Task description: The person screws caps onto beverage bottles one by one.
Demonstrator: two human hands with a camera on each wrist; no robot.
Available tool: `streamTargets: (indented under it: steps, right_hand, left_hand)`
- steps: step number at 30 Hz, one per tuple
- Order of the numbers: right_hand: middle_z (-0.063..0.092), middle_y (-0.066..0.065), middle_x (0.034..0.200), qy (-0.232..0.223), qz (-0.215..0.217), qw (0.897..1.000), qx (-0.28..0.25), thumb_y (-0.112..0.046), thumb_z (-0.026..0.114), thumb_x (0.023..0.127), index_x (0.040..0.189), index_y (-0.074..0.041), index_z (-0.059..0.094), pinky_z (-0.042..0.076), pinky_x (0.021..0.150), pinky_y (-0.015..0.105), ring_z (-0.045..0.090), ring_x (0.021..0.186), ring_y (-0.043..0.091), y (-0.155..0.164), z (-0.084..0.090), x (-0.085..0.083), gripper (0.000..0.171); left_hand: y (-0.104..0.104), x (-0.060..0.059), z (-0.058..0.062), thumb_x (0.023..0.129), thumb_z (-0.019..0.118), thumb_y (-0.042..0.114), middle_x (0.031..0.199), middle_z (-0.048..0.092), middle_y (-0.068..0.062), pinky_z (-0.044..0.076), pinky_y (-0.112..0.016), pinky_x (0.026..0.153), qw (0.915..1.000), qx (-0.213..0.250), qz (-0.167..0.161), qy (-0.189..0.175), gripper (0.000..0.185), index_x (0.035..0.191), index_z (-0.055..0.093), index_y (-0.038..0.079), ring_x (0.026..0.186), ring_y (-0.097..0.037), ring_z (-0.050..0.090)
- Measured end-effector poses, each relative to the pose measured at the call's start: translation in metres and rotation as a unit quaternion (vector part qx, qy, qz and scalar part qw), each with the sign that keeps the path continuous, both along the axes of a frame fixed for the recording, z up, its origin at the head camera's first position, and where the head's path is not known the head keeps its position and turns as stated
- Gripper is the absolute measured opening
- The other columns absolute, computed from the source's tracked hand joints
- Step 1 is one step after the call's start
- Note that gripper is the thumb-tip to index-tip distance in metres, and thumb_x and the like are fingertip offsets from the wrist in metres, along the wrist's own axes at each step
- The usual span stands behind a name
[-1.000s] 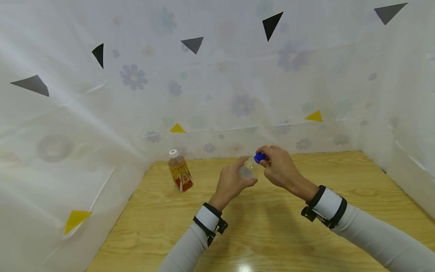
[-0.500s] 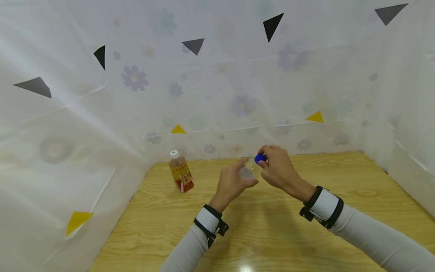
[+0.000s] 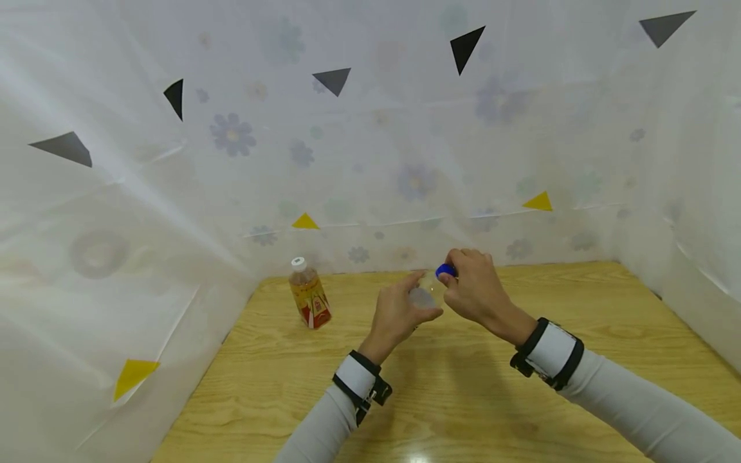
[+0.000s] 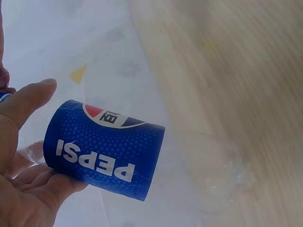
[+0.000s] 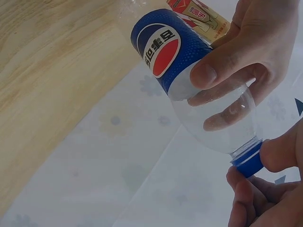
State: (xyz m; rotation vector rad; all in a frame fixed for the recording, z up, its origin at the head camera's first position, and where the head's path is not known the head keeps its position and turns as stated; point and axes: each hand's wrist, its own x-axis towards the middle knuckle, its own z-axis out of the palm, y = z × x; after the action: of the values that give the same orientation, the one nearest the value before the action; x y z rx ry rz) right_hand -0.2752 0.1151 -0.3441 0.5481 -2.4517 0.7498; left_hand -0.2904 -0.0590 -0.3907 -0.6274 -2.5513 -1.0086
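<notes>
Two hands meet mid-table, raised above wood. Left hand [image 3: 399, 312] wraps clear Pepsi bottle [image 5: 199, 80], thumb and fingers curled round its body beside blue label, bottle tilted, neck pointing right. Right hand [image 3: 476, 289] pinches blue cap [image 3: 444, 271] between thumb and fingertips. Tea bottle [image 3: 309, 292] stands far left on table [image 3: 463, 399]. Versus a second ago: both hands hardly shifted, grips unchanged, cap still on neck.

Two hands hold a clear bottle

The left hand [image 3: 401, 311] wraps the clear bottle [image 3: 422, 294]. The right hand [image 3: 473, 289] pinches its blue cap [image 3: 444, 271]. A tea bottle [image 3: 309, 301] stands on the counter [image 3: 463, 399], left of both hands.
</notes>
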Motion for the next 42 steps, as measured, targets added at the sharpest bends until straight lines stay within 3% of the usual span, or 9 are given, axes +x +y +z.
streamTargets:
  steps: [14,20,24,28,32,38,42]
  right_hand:
    - [0.066,0.013,0.089,-0.019,0.006,1.0,-0.01,-0.011,0.064,0.094,0.098,0.0,0.065,0.039,0.08,0.049,0.059,0.084,0.032,0.005,0.0,0.0,0.012]
    - [0.069,0.018,0.1,-0.031,0.016,0.999,-0.01,-0.019,0.063,0.1,0.117,0.003,0.065,0.047,0.085,0.055,0.063,0.094,0.036,0.003,0.0,0.002,0.029]
    - [0.067,0.024,0.109,-0.048,0.015,0.999,-0.005,-0.027,0.062,0.102,0.129,0.005,0.059,0.051,0.084,0.055,0.063,0.101,0.04,0.004,0.0,0.004,0.042]
    - [0.067,0.025,0.112,-0.066,0.01,0.998,0.0,-0.028,0.059,0.103,0.13,0.005,0.058,0.052,0.083,0.056,0.063,0.102,0.04,0.006,-0.003,0.005,0.043]
    - [0.067,0.025,0.112,-0.085,0.011,0.996,-0.001,-0.026,0.058,0.104,0.13,0.006,0.057,0.053,0.083,0.055,0.063,0.103,0.041,0.01,-0.007,0.004,0.041]
    - [0.067,0.023,0.105,-0.094,0.014,0.995,0.005,-0.022,0.057,0.104,0.128,0.007,0.058,0.053,0.079,0.053,0.064,0.097,0.039,0.015,-0.009,0.003,0.038]
    - [0.067,0.022,0.103,-0.097,0.01,0.995,0.012,-0.021,0.058,0.103,0.126,0.007,0.058,0.054,0.076,0.052,0.065,0.093,0.037,0.017,-0.011,0.002,0.036]
  left_hand:
    - [0.004,0.002,0.001,0.075,0.091,0.031,0.112,0.075,-0.013,0.044,-0.016,0.054,1.0,0.008,0.005,0.0,0.07,0.137,0.064,0.014,0.07,-0.01,0.062]
    - [0.0,0.001,0.004,0.077,0.088,0.031,0.114,0.075,-0.016,0.046,-0.019,0.052,0.9997,0.004,0.021,-0.011,0.067,0.135,0.063,0.01,0.068,-0.014,0.066]
    - [-0.013,-0.01,0.01,0.079,0.086,0.034,0.12,0.072,-0.02,0.056,-0.029,0.056,0.9979,0.026,0.052,-0.03,0.07,0.137,0.059,0.008,0.073,-0.024,0.073]
    - [-0.035,-0.027,0.018,0.078,0.086,0.034,0.119,0.071,-0.026,0.062,-0.043,0.066,0.9903,0.083,0.105,-0.038,0.07,0.136,0.058,0.007,0.085,-0.034,0.076]
    - [-0.065,-0.041,0.022,0.078,0.087,0.03,0.12,0.069,-0.029,0.061,-0.053,0.076,0.9793,0.135,0.149,-0.023,0.07,0.135,0.057,0.003,0.104,-0.042,0.071]
    - [-0.096,-0.051,0.014,0.078,0.088,0.026,0.125,0.066,-0.028,0.059,-0.055,0.084,0.9607,0.197,0.196,0.006,0.068,0.132,0.056,0.0,0.118,-0.043,0.065]
    - [-0.106,-0.051,0.006,0.079,0.087,0.031,0.12,0.068,-0.03,0.059,-0.055,0.083,0.9568,0.195,0.215,0.009,0.07,0.132,0.056,0.001,0.115,-0.042,0.067]
